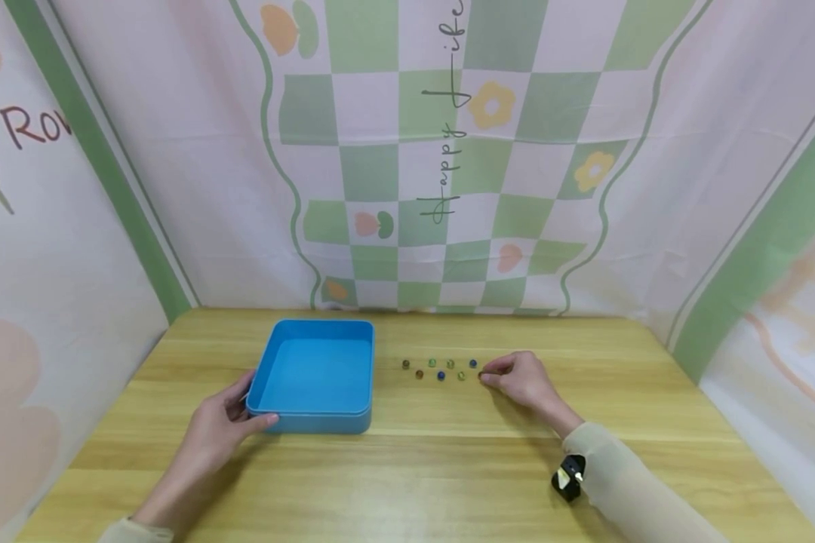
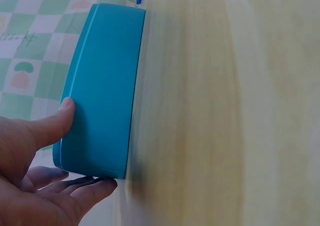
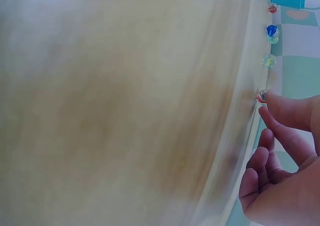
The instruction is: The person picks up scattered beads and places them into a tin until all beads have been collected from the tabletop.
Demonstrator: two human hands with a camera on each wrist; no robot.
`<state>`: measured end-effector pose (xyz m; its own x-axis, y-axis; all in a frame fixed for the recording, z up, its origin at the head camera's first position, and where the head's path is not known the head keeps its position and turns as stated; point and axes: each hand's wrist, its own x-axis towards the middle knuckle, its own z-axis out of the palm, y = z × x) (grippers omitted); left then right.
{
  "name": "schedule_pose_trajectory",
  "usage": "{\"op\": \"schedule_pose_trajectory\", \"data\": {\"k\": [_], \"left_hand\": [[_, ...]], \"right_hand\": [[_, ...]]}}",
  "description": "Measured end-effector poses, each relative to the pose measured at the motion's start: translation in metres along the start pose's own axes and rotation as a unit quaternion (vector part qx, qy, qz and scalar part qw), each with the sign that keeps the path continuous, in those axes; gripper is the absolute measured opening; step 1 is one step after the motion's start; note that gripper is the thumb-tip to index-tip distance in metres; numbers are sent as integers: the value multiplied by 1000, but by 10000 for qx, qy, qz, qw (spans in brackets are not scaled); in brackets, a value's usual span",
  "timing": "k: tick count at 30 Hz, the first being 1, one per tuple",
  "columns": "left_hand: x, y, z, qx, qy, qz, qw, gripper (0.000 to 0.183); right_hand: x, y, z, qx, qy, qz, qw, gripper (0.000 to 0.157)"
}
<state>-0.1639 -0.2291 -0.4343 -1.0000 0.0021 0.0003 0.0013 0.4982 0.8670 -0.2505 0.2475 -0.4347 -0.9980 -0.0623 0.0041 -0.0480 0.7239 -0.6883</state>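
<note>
A square blue box [image 1: 322, 422], with no lid on it, sits left of centre on the wooden table. My left hand [image 1: 216, 426] grips its near left corner, the thumb on the front wall and the fingers along the left side. To the right of the box, several glass marbles [image 1: 441, 375] lie in two loose rows, in blue, green and brownish tones. At their right end my right hand [image 1: 521, 381] pinches a red-streaked marble [image 3: 262, 97] between thumb and index finger, at the tabletop. The other fingers of that hand are curled in.
The wooden table [image 1: 448, 483] reaches back to a hanging cloth [image 1: 435, 173] with green checks and printed words. Similar printed cloth hangs at the left and right sides. A small black device [image 1: 568, 478] is on the right sleeve.
</note>
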Motion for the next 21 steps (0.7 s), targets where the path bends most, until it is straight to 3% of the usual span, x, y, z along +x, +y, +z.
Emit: {"op": "schedule_pose_trajectory", "data": {"k": [21], "left_hand": [[0, 1, 0, -171, -59, -105, 9998, 89]], "right_hand": [[-1, -4, 0, -129, -11, -41, 9999, 14]]}}
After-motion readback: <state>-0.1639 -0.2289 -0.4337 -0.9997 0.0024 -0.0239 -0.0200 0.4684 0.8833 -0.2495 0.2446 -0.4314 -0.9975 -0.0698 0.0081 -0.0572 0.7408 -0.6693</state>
